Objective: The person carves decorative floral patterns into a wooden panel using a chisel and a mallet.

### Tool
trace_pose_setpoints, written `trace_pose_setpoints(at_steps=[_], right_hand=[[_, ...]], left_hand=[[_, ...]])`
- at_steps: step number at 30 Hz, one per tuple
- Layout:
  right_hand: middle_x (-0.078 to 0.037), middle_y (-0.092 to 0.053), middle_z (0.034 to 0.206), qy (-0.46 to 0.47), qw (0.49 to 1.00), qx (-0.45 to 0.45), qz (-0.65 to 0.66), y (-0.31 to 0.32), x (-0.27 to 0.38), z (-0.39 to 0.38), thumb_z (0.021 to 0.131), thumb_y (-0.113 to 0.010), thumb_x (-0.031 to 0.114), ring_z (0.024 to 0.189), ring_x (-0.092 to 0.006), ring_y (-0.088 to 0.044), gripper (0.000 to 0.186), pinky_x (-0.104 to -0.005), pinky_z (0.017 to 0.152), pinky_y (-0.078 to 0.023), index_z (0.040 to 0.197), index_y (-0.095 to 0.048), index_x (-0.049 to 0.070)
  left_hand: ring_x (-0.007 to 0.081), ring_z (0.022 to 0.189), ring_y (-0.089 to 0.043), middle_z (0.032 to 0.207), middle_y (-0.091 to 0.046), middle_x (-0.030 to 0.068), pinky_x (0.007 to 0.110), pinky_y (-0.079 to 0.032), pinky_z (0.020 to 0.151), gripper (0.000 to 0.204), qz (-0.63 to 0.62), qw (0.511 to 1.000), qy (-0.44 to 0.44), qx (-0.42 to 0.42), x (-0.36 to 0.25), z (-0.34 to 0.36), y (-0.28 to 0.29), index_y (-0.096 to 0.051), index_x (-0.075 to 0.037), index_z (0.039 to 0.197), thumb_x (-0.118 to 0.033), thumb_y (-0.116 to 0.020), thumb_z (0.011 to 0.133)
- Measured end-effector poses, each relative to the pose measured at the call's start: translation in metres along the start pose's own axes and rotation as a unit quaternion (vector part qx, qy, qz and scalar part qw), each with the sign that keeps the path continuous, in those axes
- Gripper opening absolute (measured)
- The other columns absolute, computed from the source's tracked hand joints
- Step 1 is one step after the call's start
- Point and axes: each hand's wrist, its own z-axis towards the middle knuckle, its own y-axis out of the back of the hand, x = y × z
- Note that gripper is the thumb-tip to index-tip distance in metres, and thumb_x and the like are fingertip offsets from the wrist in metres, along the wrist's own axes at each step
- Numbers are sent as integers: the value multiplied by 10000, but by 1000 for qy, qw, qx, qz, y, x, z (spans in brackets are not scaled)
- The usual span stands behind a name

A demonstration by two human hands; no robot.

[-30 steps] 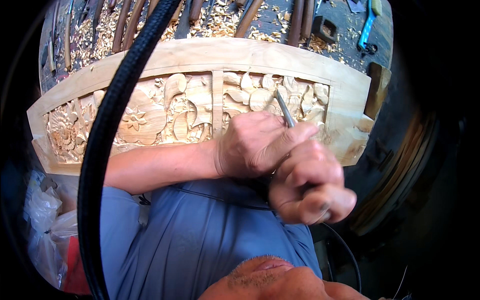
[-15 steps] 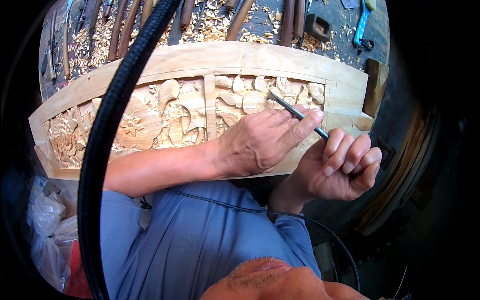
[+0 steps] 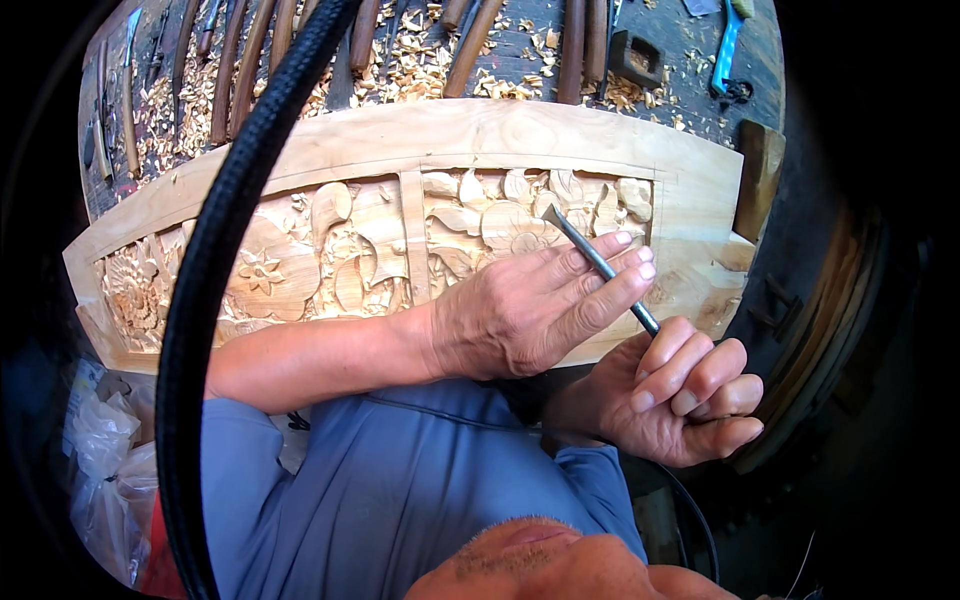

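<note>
A pale wooden panel lies across the bench, carved in relief with leaves and flowers inside two framed recesses. Over the right recess slants a carving chisel, its flared tip at a carved flower. My right hand is closed round its rear end, and the handle is hidden in the fist. Across the chisel's shaft lies my left hand, gripping it between the fingers. That forearm rests over the panel's near edge. I cannot tell whether the tip is touching the wood.
Several chisels and gouges with wooden handles lie along the far side among wood shavings. A dark block with a hollow and a blue brush are at far right. A black cable crosses the left; plastic bags hang below.
The panel and bench appear slightly lower in view. The chisel's tip has shifted a little right over the carving, and the fingers of my left hand have spread slightly along the shaft.
</note>
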Motion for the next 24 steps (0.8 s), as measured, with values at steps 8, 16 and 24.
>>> trace_pose_setpoints(at_steps=[8, 16, 24], right_hand=[[-98, -525, 857, 5, 999, 19, -39, 0, -7, -5, 1204, -378, 471, 582, -200, -606, 481, -314, 565, -496, 887, -384, 109], [-111, -539, 906, 29, 995, 74, -67, -2, -16, -8, 1201, -363, 489, 604, -197, -632, 483, -309, 567, -505, 918, -387, 99], [-133, -572, 906, 50, 986, 83, -133, 2, -10, -9, 1185, -398, 514, 651, -247, -690, 484, -376, 619, -568, 967, -399, 82]], left_hand=[[391, 1219, -761, 1352, -733, 272, 428, -661, 956, 617, 11, 1000, 10, -13, -1, 1, 3, -488, 96, 1519, -2, -717, 954], [374, 1217, -766, 1323, -756, 244, 398, -673, 885, 586, 52, 998, 10, -37, -2, 0, 6, -517, 78, 1493, -88, -727, 971], [377, 1211, -768, 1341, -751, 233, 398, -671, 868, 530, 76, 995, -7, -57, -1, 1, 5, -540, 74, 1467, -127, -705, 1005]])
